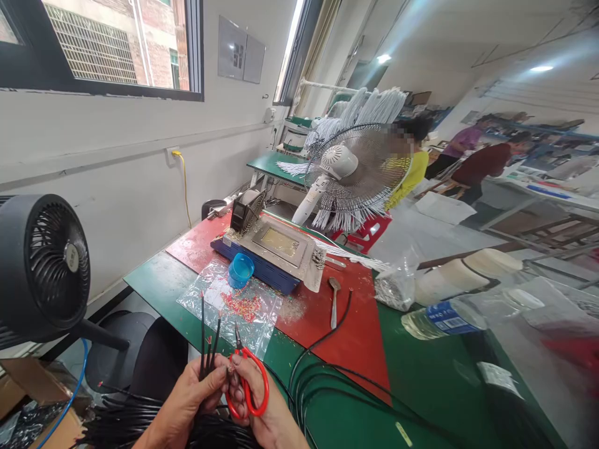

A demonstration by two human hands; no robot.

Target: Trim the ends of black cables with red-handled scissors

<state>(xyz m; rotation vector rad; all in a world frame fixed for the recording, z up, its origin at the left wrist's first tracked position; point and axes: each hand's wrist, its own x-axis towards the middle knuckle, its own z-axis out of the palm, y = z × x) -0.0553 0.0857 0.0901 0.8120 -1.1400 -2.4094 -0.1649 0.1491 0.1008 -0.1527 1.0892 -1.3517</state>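
Nearest, a bundle of black wires is spreading below the hands, and a box at its left is holding dark plastic. The left hand is pinching several wires, their long axis running upward and away from the body. Just to their right, the right hand is gripping scissors, blades nearly together and pointing much the same way; the fingertips of both hands are meeting between the two. Beyond, a clear bag is lying on the desk, bearing red and pale scraps. Behind these, a blue cup is sitting open, its contents unclear, against a machine whose basin is showing a shiny surface. Farther right, another bag is holding pale bits, and a fan is standing beyond.
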